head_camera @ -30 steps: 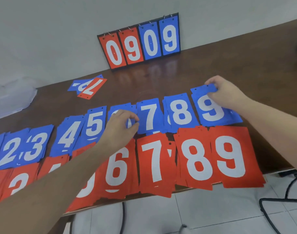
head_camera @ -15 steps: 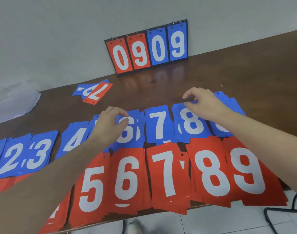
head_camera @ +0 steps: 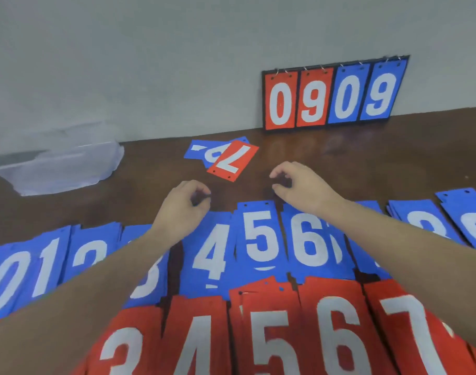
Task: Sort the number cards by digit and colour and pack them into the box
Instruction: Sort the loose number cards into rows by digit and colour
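Number cards (head_camera: 261, 236) in rows on table (head_camera: 394, 163); plastic box (head_camera: 55, 163) apart.

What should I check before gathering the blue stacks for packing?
1. Left hand free: ok, fingers curled, nothing held.
2. Right hand free: ok, curled over bare table, nothing visible in it.
3. Blue row in digit order: ok where visible; blue 5 stack sits beside blue 6 stack.
4. Strays sorted: not ok, loose red 7 card lies on loose blue cards behind the rows.
5. Stack edges squared: not ok, several fan out.
6. Box ready: cannot tell; only a clear plastic container at far left.
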`<state>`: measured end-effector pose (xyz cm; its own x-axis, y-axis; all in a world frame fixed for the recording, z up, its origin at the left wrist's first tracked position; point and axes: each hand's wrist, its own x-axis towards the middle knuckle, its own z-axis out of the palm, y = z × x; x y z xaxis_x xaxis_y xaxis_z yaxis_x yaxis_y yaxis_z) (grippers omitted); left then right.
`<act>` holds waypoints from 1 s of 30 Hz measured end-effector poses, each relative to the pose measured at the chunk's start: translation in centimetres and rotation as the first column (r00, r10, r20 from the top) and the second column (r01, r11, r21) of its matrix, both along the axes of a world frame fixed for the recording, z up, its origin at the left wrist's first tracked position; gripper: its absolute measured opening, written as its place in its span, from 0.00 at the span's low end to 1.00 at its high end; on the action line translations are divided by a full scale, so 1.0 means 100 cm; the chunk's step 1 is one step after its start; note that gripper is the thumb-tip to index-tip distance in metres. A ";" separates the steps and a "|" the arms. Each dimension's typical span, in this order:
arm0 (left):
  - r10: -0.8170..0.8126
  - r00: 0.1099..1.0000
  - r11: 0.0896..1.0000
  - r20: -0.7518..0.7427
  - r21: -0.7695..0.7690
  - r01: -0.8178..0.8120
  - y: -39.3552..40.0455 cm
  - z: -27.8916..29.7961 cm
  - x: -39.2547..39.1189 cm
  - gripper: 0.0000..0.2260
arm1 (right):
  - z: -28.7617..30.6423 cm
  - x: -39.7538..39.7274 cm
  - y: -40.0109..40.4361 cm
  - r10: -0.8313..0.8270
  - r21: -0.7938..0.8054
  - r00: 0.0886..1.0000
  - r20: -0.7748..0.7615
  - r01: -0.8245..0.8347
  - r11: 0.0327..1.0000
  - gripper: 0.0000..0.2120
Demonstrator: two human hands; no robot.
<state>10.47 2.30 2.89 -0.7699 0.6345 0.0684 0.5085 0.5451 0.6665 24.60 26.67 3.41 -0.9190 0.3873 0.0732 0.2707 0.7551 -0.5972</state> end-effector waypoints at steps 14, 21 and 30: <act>-0.332 0.931 0.933 -0.148 -0.196 0.302 0.045 -0.013 -0.108 0.19 | -0.014 -0.113 -0.007 0.092 0.380 0.905 0.416 -0.265 0.886 0.25; -0.364 0.857 0.921 -0.365 -0.277 0.274 0.048 -0.027 -0.117 0.21 | 0.008 -0.077 0.015 -0.110 0.541 0.913 0.392 -0.132 0.831 0.26; -0.306 0.895 0.935 -0.325 -0.280 0.218 0.049 -0.024 -0.117 0.21 | 0.003 -0.084 0.033 -0.118 0.255 0.923 0.365 0.022 0.967 0.29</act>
<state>-1.28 7.19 0.47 -0.5242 0.8410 0.1340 0.8333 0.4742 0.2841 16.17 30.02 3.74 -0.8681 0.4659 -0.1714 0.4955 0.8340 -0.2428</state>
